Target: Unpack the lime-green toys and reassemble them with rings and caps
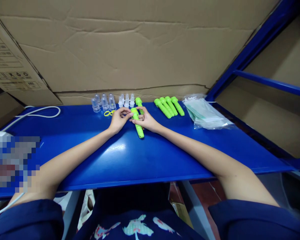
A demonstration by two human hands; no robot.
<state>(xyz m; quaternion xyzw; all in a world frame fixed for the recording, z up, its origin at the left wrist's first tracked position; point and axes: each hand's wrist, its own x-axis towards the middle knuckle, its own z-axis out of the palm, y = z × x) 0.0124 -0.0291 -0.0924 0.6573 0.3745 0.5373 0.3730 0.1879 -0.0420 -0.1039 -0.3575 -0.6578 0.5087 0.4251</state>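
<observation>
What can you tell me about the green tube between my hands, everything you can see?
The green tube is bright lime and looks like plastic, with a wider collar near its top and a slimmer, ridged body. It slants, top end away from you, lower end toward you. The right hand's grip holds it; the left hand's grip meets it near the collar. Whether its lower end touches the blue table is unclear.
</observation>
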